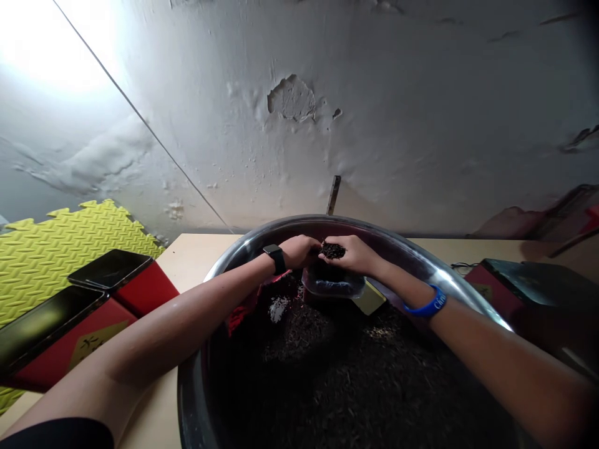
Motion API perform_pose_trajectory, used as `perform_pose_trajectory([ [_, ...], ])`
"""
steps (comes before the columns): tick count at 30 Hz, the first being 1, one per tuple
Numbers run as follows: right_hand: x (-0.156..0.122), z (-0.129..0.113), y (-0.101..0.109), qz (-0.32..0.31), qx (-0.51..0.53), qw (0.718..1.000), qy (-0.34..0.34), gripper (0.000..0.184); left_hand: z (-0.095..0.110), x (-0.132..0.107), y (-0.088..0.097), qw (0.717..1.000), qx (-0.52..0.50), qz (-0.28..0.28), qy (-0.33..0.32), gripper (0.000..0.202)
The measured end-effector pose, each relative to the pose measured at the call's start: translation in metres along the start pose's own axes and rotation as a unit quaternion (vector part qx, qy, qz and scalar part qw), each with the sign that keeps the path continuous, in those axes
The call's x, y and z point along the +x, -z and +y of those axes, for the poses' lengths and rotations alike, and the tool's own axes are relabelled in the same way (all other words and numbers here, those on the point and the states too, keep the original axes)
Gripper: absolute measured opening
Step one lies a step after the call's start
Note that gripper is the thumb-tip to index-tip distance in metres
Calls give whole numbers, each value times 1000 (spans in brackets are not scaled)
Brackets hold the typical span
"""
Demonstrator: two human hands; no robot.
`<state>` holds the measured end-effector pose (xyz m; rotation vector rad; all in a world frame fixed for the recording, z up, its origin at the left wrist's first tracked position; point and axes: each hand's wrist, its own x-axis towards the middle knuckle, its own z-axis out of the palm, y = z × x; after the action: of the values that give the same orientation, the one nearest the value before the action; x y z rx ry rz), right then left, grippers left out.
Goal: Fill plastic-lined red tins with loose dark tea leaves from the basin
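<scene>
My right hand [353,252] is cupped round a small heap of dark, twisted dry leaves [333,251] that look like loose tea. Close beside it, my left hand [299,251] has its fingers curled in; what they hold, if anything, is hidden. Both hands are over a clear plastic tub [333,288] at the far side of a big metal basin [262,232]. More of the dark loose leaves [355,380] cover the basin's bottom. A pale patch of small white bits [279,308], a red wrapper [243,315] and a flat yellowish piece [369,300] lie in there too.
Red boxes with black lids [145,287] stand left of the basin on a pale table [191,246]. Another red and black box [505,280] is on the right. A peeling wall [397,125] rises behind, and yellow foam mats [70,249] are at left.
</scene>
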<state>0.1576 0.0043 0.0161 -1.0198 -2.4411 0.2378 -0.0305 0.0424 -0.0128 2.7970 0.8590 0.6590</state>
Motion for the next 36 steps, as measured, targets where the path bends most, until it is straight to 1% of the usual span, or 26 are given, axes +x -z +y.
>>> perform_pose_trajectory([
  [3, -1, 2, -1, -25, -4, 1000, -5, 21, 1, 1, 0, 1000, 16, -5, -17, 15],
  [5, 0, 3, -3, -39, -9, 999, -7, 22, 1, 1, 0, 1000, 27, -6, -8, 17],
  [10, 1, 2, -4, -11, -23, 1000, -9, 27, 1, 1, 0, 1000, 23, -9, 15, 17],
  [13, 1, 1, -3, 13, -24, 1000, -2, 25, 2, 2, 0, 1000, 10, -9, 18, 17],
  [15, 0, 1, -1, 18, -24, 1000, -3, 22, 2, 2, 0, 1000, 5, -10, 13, 17],
  [18, 0, 2, 0, 7, -21, 1000, -13, 19, 3, 2, 1, 1000, 6, -11, 1, 17],
  [22, 1, 1, -1, 9, -18, 1000, -12, 19, 4, 1, 1, 1000, 9, -10, 8, 21],
  [26, 1, 1, -1, 5, -15, 1000, -4, 19, 4, 1, 2, 1000, 2, -15, 11, 18],
  [32, -1, 1, -1, -30, -25, 999, -29, 15, 5, 1, 3, 1000, 15, -21, 8, 17],
  [36, -1, -1, -2, -25, -16, 999, -30, 17, 5, 2, 3, 1000, 18, -18, 13, 17],
])
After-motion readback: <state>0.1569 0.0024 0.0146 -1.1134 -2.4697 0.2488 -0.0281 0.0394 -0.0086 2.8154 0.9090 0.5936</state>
